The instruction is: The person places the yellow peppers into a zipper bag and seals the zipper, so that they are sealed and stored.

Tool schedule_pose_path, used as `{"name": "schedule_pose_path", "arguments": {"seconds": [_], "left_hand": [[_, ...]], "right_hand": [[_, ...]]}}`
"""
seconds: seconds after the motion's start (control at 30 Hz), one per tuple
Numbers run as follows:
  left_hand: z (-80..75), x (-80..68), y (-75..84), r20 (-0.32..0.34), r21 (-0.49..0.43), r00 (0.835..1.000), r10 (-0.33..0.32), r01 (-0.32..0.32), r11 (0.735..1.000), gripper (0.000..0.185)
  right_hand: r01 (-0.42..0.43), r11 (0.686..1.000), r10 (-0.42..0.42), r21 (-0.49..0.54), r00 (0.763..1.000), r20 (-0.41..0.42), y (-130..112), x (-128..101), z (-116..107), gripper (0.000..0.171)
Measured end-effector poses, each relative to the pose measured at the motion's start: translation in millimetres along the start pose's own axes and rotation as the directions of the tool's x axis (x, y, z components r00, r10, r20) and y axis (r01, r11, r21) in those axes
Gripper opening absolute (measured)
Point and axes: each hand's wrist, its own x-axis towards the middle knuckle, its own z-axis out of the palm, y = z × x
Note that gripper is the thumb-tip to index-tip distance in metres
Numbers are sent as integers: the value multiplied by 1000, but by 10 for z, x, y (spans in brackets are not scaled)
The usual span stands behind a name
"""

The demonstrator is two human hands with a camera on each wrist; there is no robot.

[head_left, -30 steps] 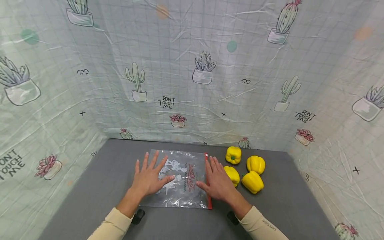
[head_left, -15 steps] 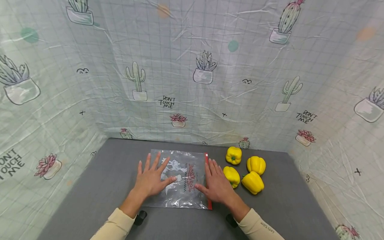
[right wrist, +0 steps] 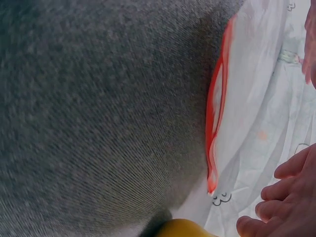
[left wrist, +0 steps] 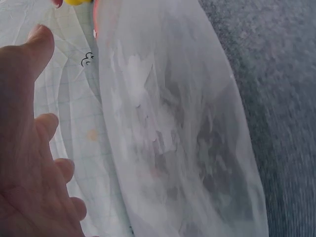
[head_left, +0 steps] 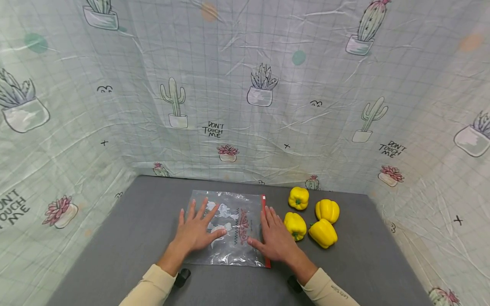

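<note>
A clear zip bag (head_left: 237, 250) with white figures and red lettering lies flat on the grey table, its red zip edge (head_left: 267, 260) on the right. My left hand (head_left: 194, 233) is over the bag's left part, palm down with fingers spread. Over the zip edge is my right hand (head_left: 276, 240), fingers straight and together, thumb out to the left. Neither hand grips anything. In the right wrist view the bag's red-edged mouth (right wrist: 212, 108) shows a narrow gap. The left wrist view shows the bag's cloudy film (left wrist: 168, 123) beside my fingers.
Several yellow bell peppers stand right of the bag; the closest, a yellow bell pepper (head_left: 295, 226), is beside my right hand. Grey table surface (head_left: 126, 238) extends on both sides. A cactus-print curtain (head_left: 229, 106) encloses the back and sides.
My left hand has shifted slightly right and toward me. My right hand has drawn back a little toward me and left. The bag and peppers stay in place.
</note>
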Motion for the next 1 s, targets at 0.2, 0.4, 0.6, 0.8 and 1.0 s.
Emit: {"name": "schedule_pose_path", "arguments": {"seconds": [0.2,0.4,0.6,0.8,1.0], "left_hand": [[71,45,13,52,-8,999,14,-14,1000,90],[139,83,22,76,-9,997,23,-22,1000,92],[209,104,40,80,-28,996,28,-26,999,93],[232,108,84,96,-39,995,23,-19,999,93],[251,119,107,120,-31,993,19,-16,999,95]], "right_hand": [[-13,1000,13,17,1000,23,-2,4,55,101],[-16,1000,15,11,999,32,6,0,81,101],[-31,1000,30,4,998,52,25,6,110,102],[-23,999,22,21,998,65,47,9,151,102],[-32,998,29,48,997,70,72,25,190,103]]}}
